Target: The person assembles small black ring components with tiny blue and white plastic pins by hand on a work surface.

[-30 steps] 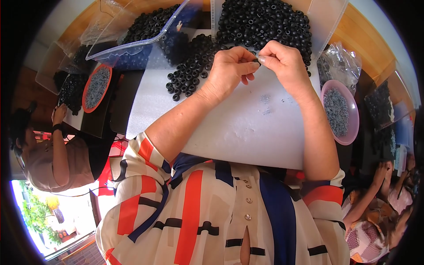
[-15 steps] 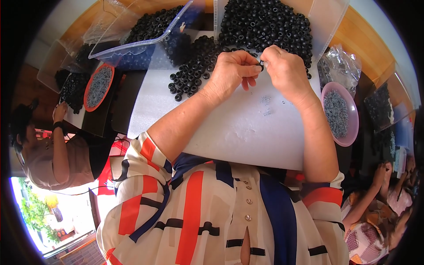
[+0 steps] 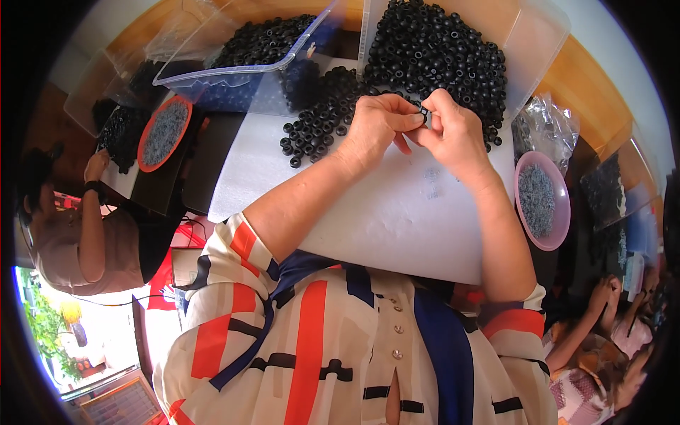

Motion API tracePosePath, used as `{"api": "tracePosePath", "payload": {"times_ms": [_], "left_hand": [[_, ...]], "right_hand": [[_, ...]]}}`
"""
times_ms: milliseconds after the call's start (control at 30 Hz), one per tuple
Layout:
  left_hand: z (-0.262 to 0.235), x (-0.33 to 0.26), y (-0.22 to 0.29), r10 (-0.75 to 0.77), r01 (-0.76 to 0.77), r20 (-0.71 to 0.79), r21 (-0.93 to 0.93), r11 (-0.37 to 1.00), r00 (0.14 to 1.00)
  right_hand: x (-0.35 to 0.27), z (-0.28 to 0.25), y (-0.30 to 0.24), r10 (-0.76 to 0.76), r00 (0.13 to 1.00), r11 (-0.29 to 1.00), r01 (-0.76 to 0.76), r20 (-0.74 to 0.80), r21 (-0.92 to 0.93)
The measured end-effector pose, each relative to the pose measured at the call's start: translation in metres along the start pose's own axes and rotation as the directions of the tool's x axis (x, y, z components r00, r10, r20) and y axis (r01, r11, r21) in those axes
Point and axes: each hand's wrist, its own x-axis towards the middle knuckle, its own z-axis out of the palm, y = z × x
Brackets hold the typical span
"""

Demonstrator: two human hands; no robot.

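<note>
Over the white work board [image 3: 340, 219], my two hands meet at a small black ring-shaped part [image 3: 423, 115]. My left hand [image 3: 377, 127] pinches it between thumb and fingers. From the other side, my right hand [image 3: 455, 133] is closed with its fingertips on the same part. Whether the right fingers also hold a smaller piece is hidden. Loose black parts [image 3: 312, 131] of the same kind lie left of my hands. Beyond them a clear bin on its side spills a large heap of black parts [image 3: 432, 57]. Small pale blue-grey bits [image 3: 433, 183] are scattered on the board below my right hand.
A pink bowl [image 3: 559, 234] of blue-grey bits stands at the right, by a clear plastic bag [image 3: 552, 127]. At the left are a clear bin [image 3: 248, 69] of black parts and an orange bowl [image 3: 185, 117]. Other people sit at both sides.
The whole view has shifted slightly, with the bins and board lower in it. My hands stay together, and the black part shows more plainly between the fingertips.
</note>
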Motion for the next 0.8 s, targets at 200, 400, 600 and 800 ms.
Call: {"api": "tracePosePath", "payload": {"times_ms": [200, 400, 600, 800], "left_hand": [[-0.001, 0.000, -0.001, -0.035, 0.036, 0.011, -0.040, 0.999, 0.999], [-0.004, 0.001, 0.008, -0.208, 0.210, 0.144, 0.006, 0.978, 0.967], [-0.003, -0.003, 0.002, -0.219, 0.223, 0.072, -0.052, 0.973, 0.973], [-0.004, -0.004, 0.005, -0.221, 0.229, 0.080, -0.102, 0.968, 0.972]], "right_hand": [[-0.003, 0.015, 0.005, -0.154, 0.972, 0.973, 0.118, -0.177, -0.198], [-0.004, 0.011, 0.010, -0.129, 0.982, 0.981, 0.106, -0.136, -0.163], [-0.006, 0.024, 0.012, -0.051, 0.989, 0.999, 0.052, -0.139, 0.007], [-0.009, 0.033, 0.009, 0.045, 0.987, 0.966, -0.003, -0.156, 0.258]]}}
